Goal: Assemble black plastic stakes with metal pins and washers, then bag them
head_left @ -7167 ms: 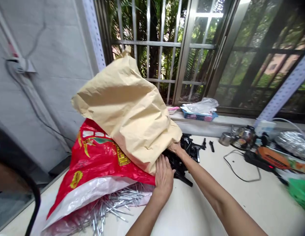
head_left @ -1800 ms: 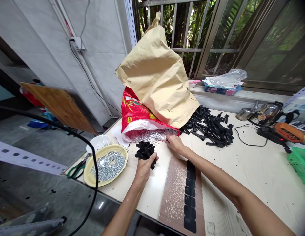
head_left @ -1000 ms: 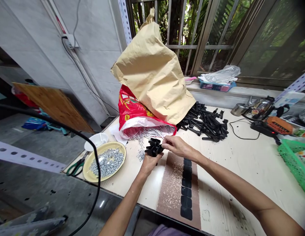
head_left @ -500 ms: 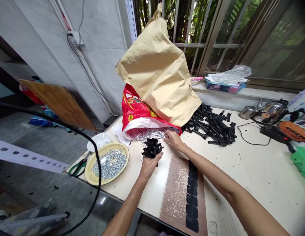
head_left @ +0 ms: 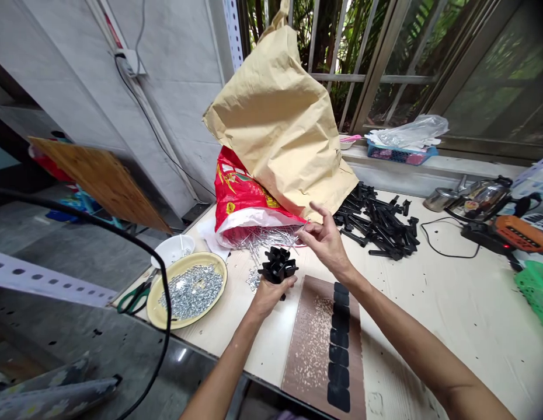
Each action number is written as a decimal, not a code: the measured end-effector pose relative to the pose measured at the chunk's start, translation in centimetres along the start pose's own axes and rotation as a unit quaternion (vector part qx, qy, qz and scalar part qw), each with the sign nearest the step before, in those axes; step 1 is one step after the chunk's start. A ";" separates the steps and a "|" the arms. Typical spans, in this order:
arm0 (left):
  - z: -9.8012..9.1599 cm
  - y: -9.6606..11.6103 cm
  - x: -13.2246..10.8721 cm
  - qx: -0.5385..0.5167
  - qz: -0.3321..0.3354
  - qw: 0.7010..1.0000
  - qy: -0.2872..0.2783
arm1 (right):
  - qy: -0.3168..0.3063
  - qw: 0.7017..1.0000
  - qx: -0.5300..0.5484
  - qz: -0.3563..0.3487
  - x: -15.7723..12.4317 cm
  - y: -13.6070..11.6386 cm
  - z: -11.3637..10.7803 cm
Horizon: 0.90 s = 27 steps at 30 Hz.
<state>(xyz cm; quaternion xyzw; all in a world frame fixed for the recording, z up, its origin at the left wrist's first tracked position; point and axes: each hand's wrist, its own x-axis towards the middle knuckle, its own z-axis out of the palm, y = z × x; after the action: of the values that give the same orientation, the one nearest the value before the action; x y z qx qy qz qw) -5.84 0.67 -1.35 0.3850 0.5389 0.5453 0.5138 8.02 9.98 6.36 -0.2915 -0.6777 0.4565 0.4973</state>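
Observation:
My left hand [head_left: 270,296] is closed round a bundle of black plastic parts [head_left: 278,265], whose winged ends point up above the thumb. Just right of it, my right hand [head_left: 328,249] pinches a thin metal pin [head_left: 303,227] between thumb and finger, the forefinger raised. The pin's lower end slants toward the black parts; I cannot tell if it touches them. Behind both hands lies an open red bag [head_left: 240,185], with a heap of long metal pins [head_left: 271,236] spilling from its mouth. Small metal pieces [head_left: 254,280] lie on the table beside my left hand.
A yellow dish [head_left: 225,283] of small metal pieces, a white bowl [head_left: 164,248] and green-handled scissors [head_left: 133,299] are at left. A brown paper sack [head_left: 275,122] leans over the red bag. Black plastic parts [head_left: 385,227] are piled right. A brown board [head_left: 304,361] carries black pads [head_left: 339,356].
My right hand has drawn back from the bag mouth and lifted, now with a metal pin in its pinch. My left hand has moved slightly right with the black parts.

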 end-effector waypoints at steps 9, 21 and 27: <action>-0.2 1.4 -0.1 -0.015 0.016 0.999 -0.032 | -0.010 0.995 -0.081 -0.057 -0.1 -0.6 0.5; 0.4 2.1 0.2 0.039 0.023 0.999 -0.008 | -0.136 0.976 -0.149 -0.078 0.3 -1.0 0.1; 0.3 3.5 -0.8 0.043 0.005 0.998 0.055 | -0.076 0.973 -0.211 -0.058 1.2 1.9 -0.3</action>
<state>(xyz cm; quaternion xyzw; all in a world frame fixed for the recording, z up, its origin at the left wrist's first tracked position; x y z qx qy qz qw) -5.87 0.35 2.23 0.3789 0.5873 0.5448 0.4634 7.78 11.91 5.15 -0.3144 -0.8101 0.2947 0.3975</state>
